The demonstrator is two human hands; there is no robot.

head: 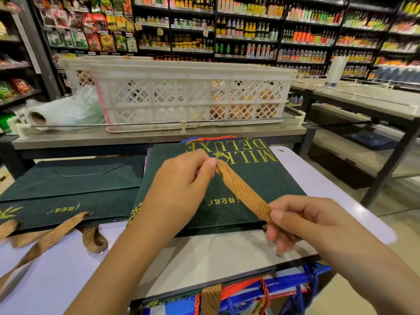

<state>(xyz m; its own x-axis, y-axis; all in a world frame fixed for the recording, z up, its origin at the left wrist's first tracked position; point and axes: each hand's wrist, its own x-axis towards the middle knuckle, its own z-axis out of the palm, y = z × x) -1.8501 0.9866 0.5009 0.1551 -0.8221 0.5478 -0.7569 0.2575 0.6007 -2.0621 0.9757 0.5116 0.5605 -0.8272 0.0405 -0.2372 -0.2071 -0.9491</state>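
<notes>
A dark green paper gift bag (261, 185) printed "MILK DELUXE" in gold lies flat on a white board (318, 178). Its tan woven ribbon handle (241, 189) stretches taut between my two hands above the bag. My left hand (179, 185) pinches the ribbon's far end near the gold lettering. My right hand (302, 221) pinches the near end at the bag's lower edge. A second folded green bag (75, 185) lies flat to the left, its tan handles (52, 237) trailing loose over the board.
A white lattice crate (193, 92) holding brown eggs sits on the grey counter (136, 135) behind the board, beside a clear plastic bag roll (66, 110). Blue and red bags (261, 294) hang under the board's near edge. Stocked shelves line the back; a display table (363, 98) stands right.
</notes>
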